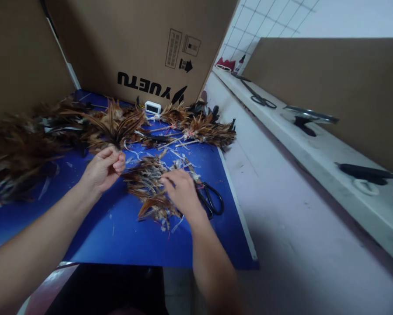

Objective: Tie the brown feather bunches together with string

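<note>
My left hand [106,168] is closed around the base of a fanned bunch of brown feathers [111,124], held above the blue table [117,236]. My right hand [181,190] is over the right side of a loose pile of brown and grey feathers [147,175], its fingers bent and pressed together. Whatever its fingertips may hold is too small to make out. Black-handled scissors [214,199] lie just right of that hand, their blades partly covered by feathers and the hand.
Large feather heaps [15,153] cover the table's left side. Tied feather bundles [206,129] and a small white digital device [152,108] stand by the cardboard box [133,43] at the back. On the right ledge [314,153] lie scissors [263,101] and other tools.
</note>
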The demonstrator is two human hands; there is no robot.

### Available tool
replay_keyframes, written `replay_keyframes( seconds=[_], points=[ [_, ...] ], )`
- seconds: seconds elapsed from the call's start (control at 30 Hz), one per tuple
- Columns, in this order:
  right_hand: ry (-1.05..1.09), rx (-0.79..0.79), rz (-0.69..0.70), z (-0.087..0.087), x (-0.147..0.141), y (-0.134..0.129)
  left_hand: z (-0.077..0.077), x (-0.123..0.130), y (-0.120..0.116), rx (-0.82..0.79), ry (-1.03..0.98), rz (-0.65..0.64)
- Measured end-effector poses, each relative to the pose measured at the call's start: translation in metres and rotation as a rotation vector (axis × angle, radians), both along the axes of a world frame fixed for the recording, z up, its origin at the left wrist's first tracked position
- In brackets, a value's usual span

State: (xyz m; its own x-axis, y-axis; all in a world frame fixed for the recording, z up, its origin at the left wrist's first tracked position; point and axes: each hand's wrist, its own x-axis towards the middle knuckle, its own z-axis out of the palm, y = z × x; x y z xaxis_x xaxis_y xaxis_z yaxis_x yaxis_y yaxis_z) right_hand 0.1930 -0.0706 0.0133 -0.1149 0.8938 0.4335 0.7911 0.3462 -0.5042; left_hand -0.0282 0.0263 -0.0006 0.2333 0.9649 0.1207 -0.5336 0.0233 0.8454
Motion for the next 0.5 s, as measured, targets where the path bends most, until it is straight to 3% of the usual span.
replay_keyframes(
  seconds=[0.13,0.2,0.37,0.5],
  points=[
    [0.023,0.166,-0.294,-0.003,0.032,0.009,-0.004,0.002,0.000,-0.013,-0.035,-0.030],
    [0.037,0.189,-0.362,-0.008,0.044,0.014,-0.003,0.004,-0.001,-0.050,-0.067,-0.035],
    [0.051,0.085,-0.359,-0.017,0.054,0.025,0.002,0.007,-0.004,-0.110,-0.134,-0.042],
    [-0.062,-0.013,-0.230,-0.016,0.045,0.044,0.006,0.007,-0.006,-0.145,-0.185,-0.029]
  ],
)
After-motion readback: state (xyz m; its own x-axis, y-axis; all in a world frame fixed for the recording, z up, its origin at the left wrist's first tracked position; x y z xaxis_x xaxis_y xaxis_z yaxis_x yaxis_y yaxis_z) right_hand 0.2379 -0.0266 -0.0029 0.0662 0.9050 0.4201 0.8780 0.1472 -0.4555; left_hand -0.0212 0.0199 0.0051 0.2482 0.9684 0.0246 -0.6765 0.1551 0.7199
